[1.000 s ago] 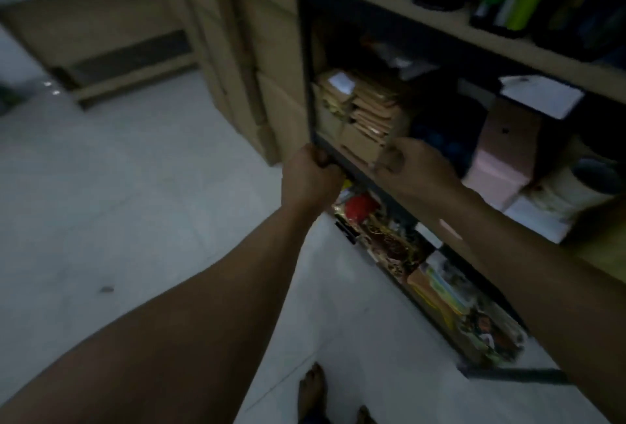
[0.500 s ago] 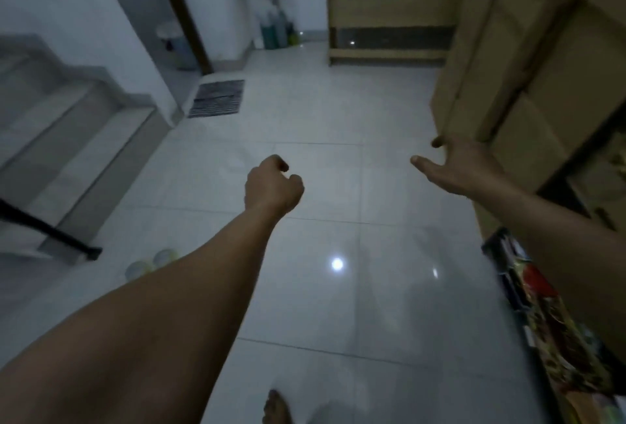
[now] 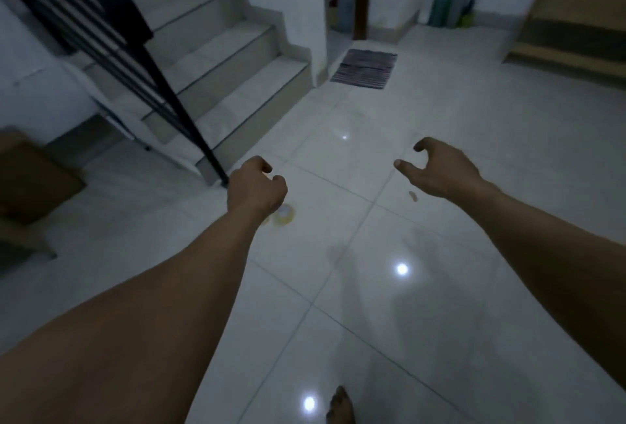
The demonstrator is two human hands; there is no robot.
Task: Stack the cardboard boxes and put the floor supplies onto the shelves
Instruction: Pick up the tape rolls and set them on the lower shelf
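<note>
fingers (image 3: pixel 404 165) on your right hand (image 3: pixel 447 171) are spread and gently hooked, holding nothing; your left hand (image 3: pixel 255 191) is curled into a loose fist with nothing showing in it. a second ago both hands were at the shelf edge. you have since turned away, and the shelves are out of view. that looks like one drop-off done and a walk back for more. two pale round items (image 3: pixel 284 215), probably floor supplies, lie on the tiled floor (image 3: pixel 440 305) just past your left wrist, partly hidden by it. a cardboard box (image 3: pixel 30 179) sits at far left, blurred. the glossy tiles reflect ceiling lights. a staircase (image 3: pixel 237 51) with a dark railing (image 3: pixel 101 27) rises ahead-left, and a striped mat (image 3: pixel 364 68) lies by a doorway.
</note>
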